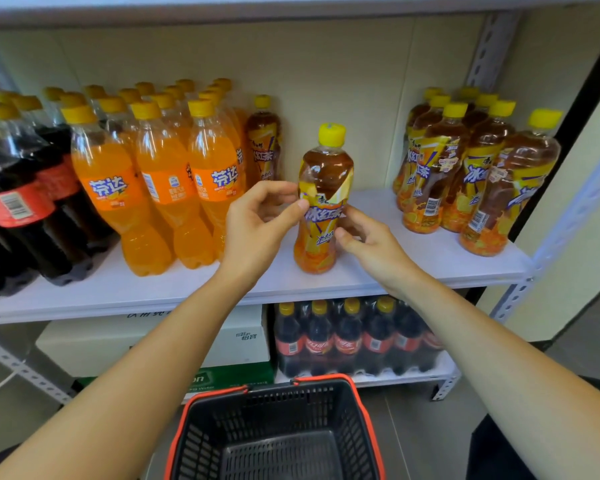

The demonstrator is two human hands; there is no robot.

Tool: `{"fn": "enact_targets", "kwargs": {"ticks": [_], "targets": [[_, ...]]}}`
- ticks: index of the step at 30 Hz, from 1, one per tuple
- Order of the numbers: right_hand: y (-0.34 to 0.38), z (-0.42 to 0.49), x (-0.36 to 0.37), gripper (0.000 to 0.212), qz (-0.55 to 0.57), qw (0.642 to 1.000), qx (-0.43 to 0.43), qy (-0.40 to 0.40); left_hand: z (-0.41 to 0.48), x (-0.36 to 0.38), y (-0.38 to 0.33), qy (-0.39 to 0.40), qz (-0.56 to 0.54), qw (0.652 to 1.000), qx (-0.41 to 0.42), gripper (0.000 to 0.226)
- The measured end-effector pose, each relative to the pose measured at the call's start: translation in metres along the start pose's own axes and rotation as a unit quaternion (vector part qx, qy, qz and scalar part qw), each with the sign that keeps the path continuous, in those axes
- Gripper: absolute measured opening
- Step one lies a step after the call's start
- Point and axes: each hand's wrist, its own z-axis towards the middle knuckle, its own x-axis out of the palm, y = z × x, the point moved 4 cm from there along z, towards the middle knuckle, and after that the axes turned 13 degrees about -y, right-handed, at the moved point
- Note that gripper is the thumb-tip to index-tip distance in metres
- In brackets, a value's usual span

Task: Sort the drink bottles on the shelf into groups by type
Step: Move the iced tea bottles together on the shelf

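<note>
White shelf (378, 268); left hand (253, 220), right hand (371, 240), fingers (274, 189) clamped on tea bottle (326, 168), orange sodas (160, 174) nearby

Yellow-capped amber tea bottle (326, 168); dark cola bottles (18, 188), seemingly red-labelled.

left forearm (146, 358): bare | right forearm (482, 341): bare | dark garment (496, 452): lower right

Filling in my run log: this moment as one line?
left hand holds tea bottle | right hand holds it | bottle upright in shelf gap | tea group right | orange sodas left
</note>
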Motion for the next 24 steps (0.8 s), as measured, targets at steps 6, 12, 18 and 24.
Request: {"fn": "enact_targets", "kwargs": {"ticks": [6, 12, 18, 24], "targets": [[0.015, -0.001, -0.004, 0.046, 0.067, 0.997, 0.005, -0.033, 0.002, 0.002, 0.0, -0.008, -0.006, 1.0, -0.002, 0.025], [0.043, 0.001, -0.01, 0.033, 0.035, 0.98, -0.082, -0.179, 0.014, -0.005, -0.004, -0.038, -0.004, 0.999, 0.004, 0.006], [0.059, 0.005, -0.004, 0.022, 0.015, 0.973, -0.097, -0.209, 0.023, -0.001, -0.002, -0.047, -0.026, 0.998, -0.024, 0.008], [0.065, 0.004, 0.0, 0.022, 0.013, 0.974, -0.113, -0.195, 0.022, -0.001, 0.003, -0.03, -0.055, 0.995, -0.078, 0.007]]}}
